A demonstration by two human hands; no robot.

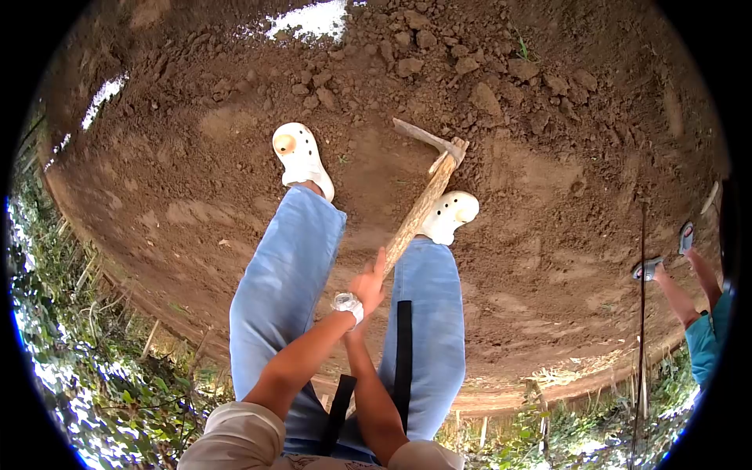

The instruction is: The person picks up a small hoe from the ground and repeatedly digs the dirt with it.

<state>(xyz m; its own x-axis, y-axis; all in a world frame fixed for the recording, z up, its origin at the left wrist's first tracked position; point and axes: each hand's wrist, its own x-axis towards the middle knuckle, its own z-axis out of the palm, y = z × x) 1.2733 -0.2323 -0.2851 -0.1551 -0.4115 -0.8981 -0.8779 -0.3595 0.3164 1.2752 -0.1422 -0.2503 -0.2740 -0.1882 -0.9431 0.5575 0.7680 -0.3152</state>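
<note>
**Wooden-handled hoe (421, 210) held over bare brown soil (509, 290)**

At the left edge, the soil is bordered by green foliage (70, 384), broken up by bright light. Farther in, the left leg (286, 258) is clothed in blue denim, and its foot is covered by a white clog (301, 160) with a round tan ornament on the toe. A white watch (348, 305) is strapped to the left wrist. By the left hand (366, 287) the wooden handle is held, the index finger laid straight along it and the other fingers curled. The right hand (359, 332) is mostly covered by the left wrist; whether its fingers are closed on the handle cannot be told.

The hoe is slanted between the lower legs, away from the body and toward the right. At its far end a narrow metal blade (425, 136) is fixed crosswise, pointed left; whether the soil is touched by it cannot be told. Beside the handle, a second white clog (453, 216) is worn on the right foot. Beyond the blade, loose clods (486, 94) are scattered. Farther right, a thin dark pole (642, 313) is seen, and past it another person in teal (705, 341) and sandals (648, 269) is partly shown.
</note>
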